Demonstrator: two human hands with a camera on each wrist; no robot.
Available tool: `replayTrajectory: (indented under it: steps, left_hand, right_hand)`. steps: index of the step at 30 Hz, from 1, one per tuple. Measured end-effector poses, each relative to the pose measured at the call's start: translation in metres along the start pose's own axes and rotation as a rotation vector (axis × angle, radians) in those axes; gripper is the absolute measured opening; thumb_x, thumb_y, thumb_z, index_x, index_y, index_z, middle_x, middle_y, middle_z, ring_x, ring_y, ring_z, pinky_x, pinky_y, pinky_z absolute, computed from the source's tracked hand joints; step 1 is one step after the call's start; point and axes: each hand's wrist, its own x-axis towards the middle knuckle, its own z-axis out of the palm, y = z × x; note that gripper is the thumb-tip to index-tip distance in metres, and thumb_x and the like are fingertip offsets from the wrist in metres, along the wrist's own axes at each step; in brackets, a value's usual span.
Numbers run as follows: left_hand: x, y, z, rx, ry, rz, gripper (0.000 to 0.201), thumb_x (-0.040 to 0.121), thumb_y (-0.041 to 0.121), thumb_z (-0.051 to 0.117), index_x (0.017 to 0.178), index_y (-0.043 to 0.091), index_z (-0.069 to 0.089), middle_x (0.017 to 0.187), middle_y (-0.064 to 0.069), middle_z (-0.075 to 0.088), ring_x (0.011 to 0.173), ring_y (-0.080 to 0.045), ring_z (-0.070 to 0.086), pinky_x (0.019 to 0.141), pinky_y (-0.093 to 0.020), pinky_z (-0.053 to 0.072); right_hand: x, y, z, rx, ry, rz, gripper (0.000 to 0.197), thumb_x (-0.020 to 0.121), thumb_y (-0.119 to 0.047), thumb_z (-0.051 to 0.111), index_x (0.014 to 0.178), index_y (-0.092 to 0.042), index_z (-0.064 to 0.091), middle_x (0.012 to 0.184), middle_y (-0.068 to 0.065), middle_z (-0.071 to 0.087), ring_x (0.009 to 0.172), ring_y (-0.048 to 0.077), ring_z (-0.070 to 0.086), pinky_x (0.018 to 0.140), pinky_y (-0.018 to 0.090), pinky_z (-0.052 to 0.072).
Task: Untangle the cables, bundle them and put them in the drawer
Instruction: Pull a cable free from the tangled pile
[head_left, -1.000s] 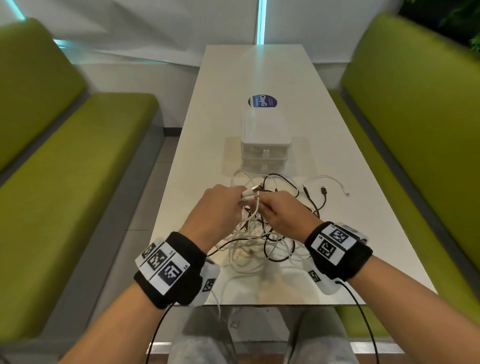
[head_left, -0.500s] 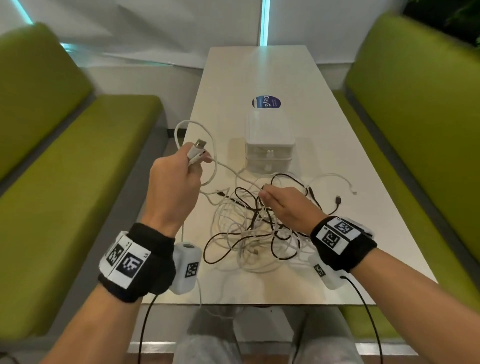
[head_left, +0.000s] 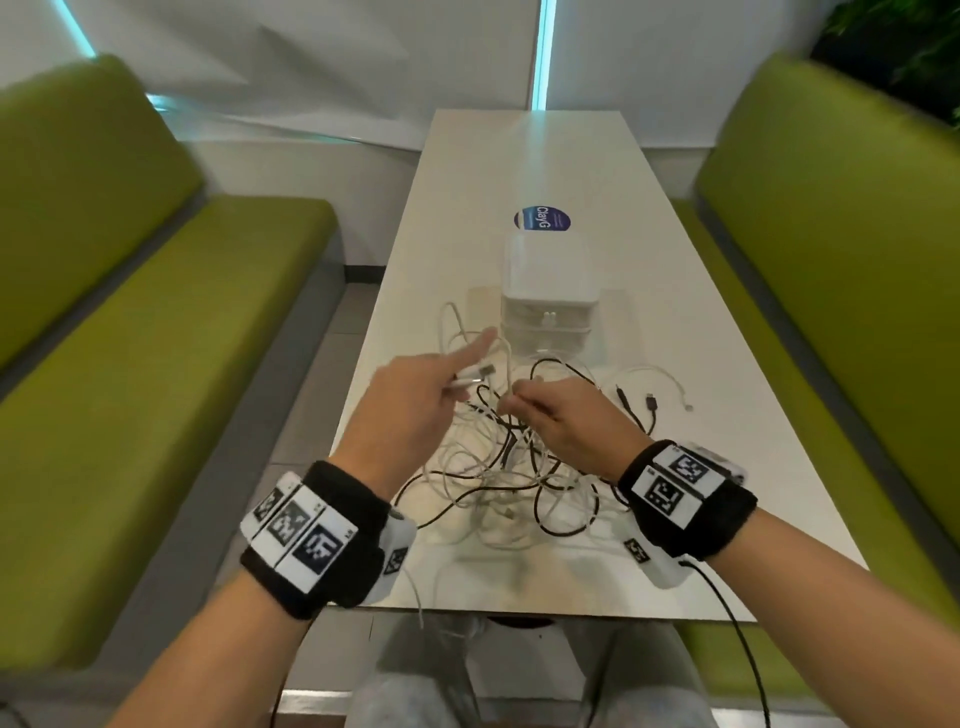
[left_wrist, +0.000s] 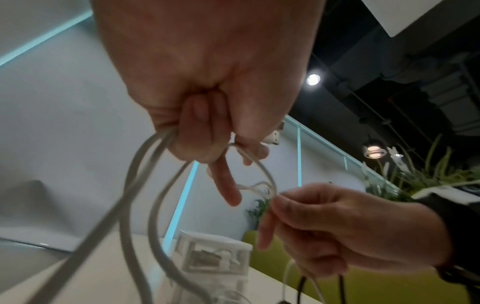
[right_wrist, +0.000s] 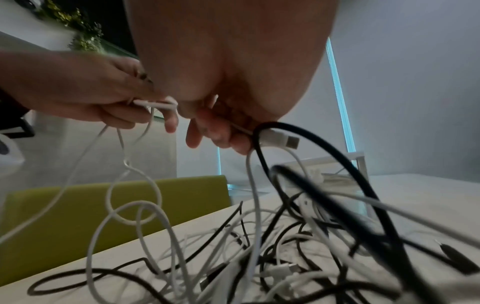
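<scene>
Tangled black and white cables lie heaped on the white surface before a small white drawer box. Left hand grips a white cable; right hand pinches its strand.

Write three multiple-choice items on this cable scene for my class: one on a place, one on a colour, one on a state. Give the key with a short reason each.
1. Where is the drawer box?
A. on the bench
B. on the table beyond the cables
C. on the floor

2. What colours are the cables?
A. red and blue
B. all black
C. white and black

3. What is the left hand doing?
A. holding a white cable
B. resting flat on the table
C. opening the drawer

Key: 1 B, the box stands on the table behind the tangle; 2 C, white and black strands cross; 3 A, its fingers grip a white cable with a plug.
</scene>
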Motion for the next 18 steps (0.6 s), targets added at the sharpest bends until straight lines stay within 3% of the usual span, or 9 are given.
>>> replayTrajectory:
  steps: [3,5,9,12,14,16,18]
  left_hand:
    - [0.001,0.015,0.024,0.108,-0.148,0.122,0.061,0.093,0.012,0.048,0.142,0.046,0.036,0.088,0.0,0.062,0.086,-0.024,0.058,0.076,-0.038,0.046]
    - [0.003,0.022,0.033,0.111,-0.166,0.149,0.05,0.092,0.015,0.049,0.135,0.04,0.05,0.094,-0.002,0.065,0.089,-0.027,0.06,0.077,-0.04,0.047]
    - [0.013,0.017,0.031,0.173,-0.145,0.159,0.019,0.093,0.021,0.055,0.11,0.023,0.063,0.091,-0.001,0.061,0.089,-0.028,0.06,0.071,-0.035,0.04]
    - [0.018,0.014,0.025,0.261,-0.166,0.183,0.014,0.096,0.023,0.051,0.102,0.017,0.062,0.083,0.002,0.05,0.087,-0.028,0.059,0.066,-0.031,0.031]
    - [0.014,0.013,0.017,0.244,-0.155,0.185,0.02,0.096,0.023,0.046,0.103,0.014,0.062,0.086,0.001,0.051,0.085,-0.028,0.059,0.066,-0.032,0.033]
    - [0.011,0.009,0.005,0.17,-0.003,0.148,0.02,0.094,0.018,0.044,0.097,0.012,0.063,0.088,0.001,0.057,0.079,-0.024,0.059,0.066,-0.031,0.038]
    - [0.01,0.005,-0.007,0.138,0.089,0.125,0.014,0.092,0.008,0.051,0.082,0.016,0.057,0.08,0.002,0.054,0.072,-0.024,0.056,0.062,-0.031,0.035]
  right_hand:
    - [-0.006,0.006,0.003,-0.1,-0.041,-0.035,0.027,0.099,-0.032,0.048,0.097,-0.013,0.068,0.073,0.001,0.063,0.067,0.022,0.055,0.061,0.028,0.034]
    - [-0.008,0.005,0.001,-0.207,-0.11,-0.04,0.027,0.1,-0.028,0.048,0.106,-0.012,0.069,0.083,0.005,0.067,0.074,0.025,0.057,0.064,0.028,0.032]
    - [-0.013,0.004,0.0,-0.168,-0.142,-0.001,0.03,0.101,-0.032,0.046,0.118,-0.021,0.068,0.096,0.005,0.072,0.085,0.024,0.063,0.075,0.036,0.049]
    - [-0.015,0.0,-0.001,-0.052,-0.054,-0.002,0.028,0.101,-0.032,0.045,0.1,-0.019,0.069,0.073,-0.01,0.064,0.068,0.016,0.057,0.064,0.032,0.043]
    - [-0.015,0.002,-0.001,-0.032,-0.041,-0.019,0.031,0.102,-0.037,0.041,0.087,-0.018,0.061,0.066,-0.008,0.055,0.061,0.016,0.051,0.059,0.035,0.041]
    - [-0.016,0.006,-0.002,-0.018,-0.027,-0.007,0.033,0.102,-0.041,0.037,0.08,-0.02,0.048,0.064,-0.002,0.053,0.059,0.017,0.049,0.059,0.037,0.041]
    - [-0.017,0.012,-0.004,-0.008,0.028,0.042,0.032,0.102,-0.041,0.034,0.077,-0.021,0.039,0.061,-0.001,0.049,0.057,0.019,0.047,0.059,0.038,0.04]
